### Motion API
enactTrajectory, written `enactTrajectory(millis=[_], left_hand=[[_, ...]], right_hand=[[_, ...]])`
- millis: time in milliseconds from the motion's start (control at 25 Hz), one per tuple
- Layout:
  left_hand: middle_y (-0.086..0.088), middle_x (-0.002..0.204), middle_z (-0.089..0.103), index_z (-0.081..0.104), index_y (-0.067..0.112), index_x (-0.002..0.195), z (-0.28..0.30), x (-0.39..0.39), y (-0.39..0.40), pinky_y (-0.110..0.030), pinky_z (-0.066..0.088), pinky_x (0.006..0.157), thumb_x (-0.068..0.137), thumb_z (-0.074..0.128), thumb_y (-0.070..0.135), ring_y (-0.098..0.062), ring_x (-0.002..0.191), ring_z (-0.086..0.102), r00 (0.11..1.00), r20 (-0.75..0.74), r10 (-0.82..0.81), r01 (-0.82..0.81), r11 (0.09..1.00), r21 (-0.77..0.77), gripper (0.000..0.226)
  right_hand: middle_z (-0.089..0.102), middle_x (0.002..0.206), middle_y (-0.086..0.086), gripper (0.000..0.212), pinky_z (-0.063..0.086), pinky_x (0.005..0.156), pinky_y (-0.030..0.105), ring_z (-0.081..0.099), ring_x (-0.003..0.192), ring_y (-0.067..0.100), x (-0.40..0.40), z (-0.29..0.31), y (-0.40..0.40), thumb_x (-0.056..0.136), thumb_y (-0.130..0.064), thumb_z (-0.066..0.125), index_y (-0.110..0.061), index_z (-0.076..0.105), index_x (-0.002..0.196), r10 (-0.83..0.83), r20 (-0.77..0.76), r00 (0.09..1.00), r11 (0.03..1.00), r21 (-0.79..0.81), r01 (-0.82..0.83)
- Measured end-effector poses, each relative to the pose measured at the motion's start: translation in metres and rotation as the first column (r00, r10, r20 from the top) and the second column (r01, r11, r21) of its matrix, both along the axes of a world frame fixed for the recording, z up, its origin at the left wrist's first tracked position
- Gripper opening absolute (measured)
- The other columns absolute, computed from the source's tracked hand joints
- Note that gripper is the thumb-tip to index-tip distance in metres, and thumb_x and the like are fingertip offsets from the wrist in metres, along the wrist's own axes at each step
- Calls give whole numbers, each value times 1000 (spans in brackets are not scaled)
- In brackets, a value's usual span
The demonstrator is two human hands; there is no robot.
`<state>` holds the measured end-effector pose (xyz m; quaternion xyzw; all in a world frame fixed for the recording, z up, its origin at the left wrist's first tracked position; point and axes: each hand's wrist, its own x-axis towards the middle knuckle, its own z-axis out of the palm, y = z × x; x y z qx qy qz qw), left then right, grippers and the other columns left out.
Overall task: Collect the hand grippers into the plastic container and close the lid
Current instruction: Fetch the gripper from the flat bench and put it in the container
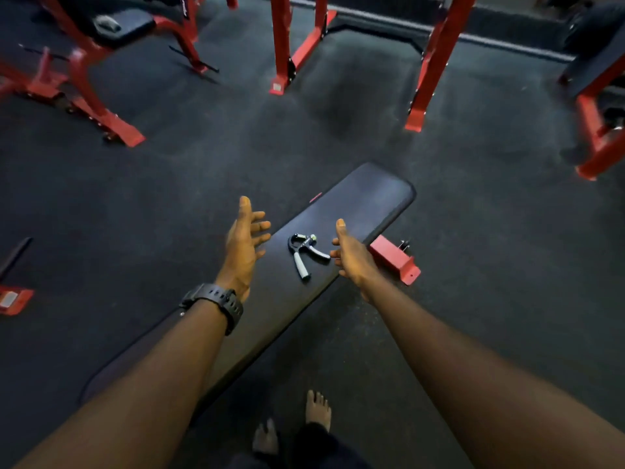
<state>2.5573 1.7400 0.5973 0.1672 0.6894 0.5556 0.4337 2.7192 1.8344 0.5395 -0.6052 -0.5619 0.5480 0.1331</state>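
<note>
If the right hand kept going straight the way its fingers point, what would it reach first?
Probably the hand gripper on the bench pad: the open right hand faces it, fingers nearly touching one handle. Depth is hard to judge.

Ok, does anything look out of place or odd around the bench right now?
One thing: a single hand gripper lies loose on the black bench pad, between the open left hand and right hand. No plastic container is in view. Nothing looks spilled or damaged.
</note>
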Motion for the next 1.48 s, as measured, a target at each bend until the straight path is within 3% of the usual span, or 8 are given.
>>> enactTrajectory(millis=[360, 440, 560, 640, 760, 1000, 1280, 1480], left_hand=[[-6, 129, 66, 60, 16, 130, -173, -57, 114, -45, 46, 103, 101, 27, 63, -23, 121, 62, 999, 29, 17, -15, 996, -87, 65], [-5, 128, 66, 61, 16, 130, -214, -71, 130, -44, 46, 101, 100, 26, 64, -23, 120, 62, 1000, 26, 13, -10, 993, -114, 65], [-4, 126, 67, 61, 17, 130, -252, -83, 137, -42, 48, 98, 100, 25, 65, -21, 119, 63, 999, 32, 13, -9, 992, -125, 67], [-2, 126, 67, 61, 18, 129, -264, -87, 140, -41, 48, 96, 99, 25, 66, -20, 117, 63, 1000, 28, -11, 14, 993, -121, 68], [-2, 126, 67, 61, 18, 129, -265, -91, 142, -40, 49, 97, 99, 24, 67, -19, 117, 63, 999, 27, -23, 26, 993, -113, 69], [-5, 129, 66, 61, 18, 130, -205, -89, 150, -42, 48, 102, 99, 25, 67, -22, 120, 62, 999, -10, -36, 35, 997, -64, 68], [-1, 126, 67, 61, 19, 129, -21, -83, 139, -41, 48, 101, 91, 25, 75, -17, 117, 63, 989, -145, 5, 20, 986, 166, 77], [-3, 126, 67, 61, 17, 129, 134, -74, 85, -41, 49, 101, 98, 25, 70, -19, 118, 64, 968, -230, 100, -16, 940, 342, 71]], right_hand=[[66, 119, 18, 64, 46, 97, 45, 58, 115, 37, -98, -174, 99, 95, -67, 35, -11, 62, 108, 100, 200, 975, 993, 43, -111], [60, 128, 19, 61, 44, 99, 46, 53, 120, 37, -119, -221, 111, 92, -63, 48, -11, 56, 124, 139, 357, 924, 968, 147, -203], [39, 145, 18, 84, 39, 101, 46, 42, 127, 37, -135, -259, 110, 80, -67, 62, -24, 35, 147, 210, 627, 750, 895, 184, -405], [26, 151, 18, 94, 39, 103, 47, 38, 128, 38, -140, -277, 112, 77, -66, 67, -32, 22, 153, 226, 698, 680, 882, 150, -448], [33, 144, 17, 84, 43, 101, 48, 42, 124, 38, -136, -283, 117, 80, -53, 71, -33, 29, 151, 235, 685, 689, 872, 164, -461], [48, 135, 11, 69, 43, 93, 34, 49, 122, 29, -113, -220, 119, 80, -40, 75, -30, 45, 142, 153, 219, 964, 970, 152, -188], [56, 107, -19, 58, 43, 77, 17, 58, 100, 4, -108, -18, 106, 77, -46, 73, -43, 50, 130, 168, -241, 956, 940, 330, -83], [59, 123, 5, 53, 52, 96, 50, 63, 110, 28, -104, 151, 63, 86, -34, 67, -37, 48, 134, 200, -437, 877, 921, 389, -17]])
